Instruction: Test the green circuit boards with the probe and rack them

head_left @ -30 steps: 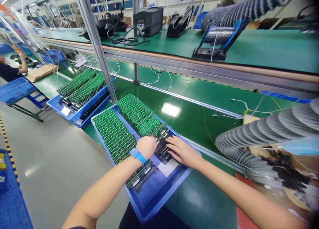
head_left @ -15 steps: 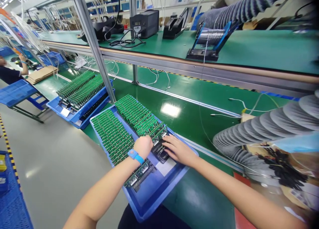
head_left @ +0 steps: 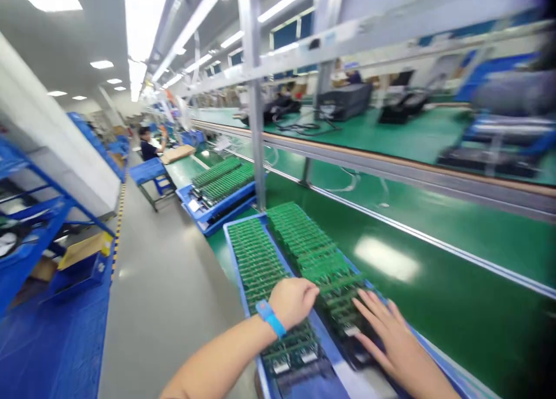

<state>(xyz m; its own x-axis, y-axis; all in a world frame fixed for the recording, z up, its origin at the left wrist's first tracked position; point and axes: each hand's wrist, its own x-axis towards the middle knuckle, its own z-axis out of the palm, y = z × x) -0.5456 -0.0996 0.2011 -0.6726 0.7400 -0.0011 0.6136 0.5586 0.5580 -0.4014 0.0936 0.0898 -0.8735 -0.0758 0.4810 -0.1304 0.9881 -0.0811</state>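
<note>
A blue tray (head_left: 229, 237) at the bench's near edge holds two rows of upright green circuit boards (head_left: 299, 242). My left hand (head_left: 293, 299), with a blue wrist strap (head_left: 270, 318), is curled over the boards of the left row, fingers bent; what they grip is hidden. My right hand (head_left: 388, 335) lies flat with fingers spread on the near end of the right row, over a black holder. The picture is smeared by head motion.
A second blue tray of boards (head_left: 219, 187) sits farther left along the green bench (head_left: 434, 283). A metal post (head_left: 256, 98) rises just behind my tray. A person (head_left: 147, 144) works far down the line. Blue racks (head_left: 39, 237) stand across the grey aisle.
The view has swung up and to the left, now showing the aisle and ceiling. Both hands stay on the same tray; the right hand has slid slightly nearer along its row.
</note>
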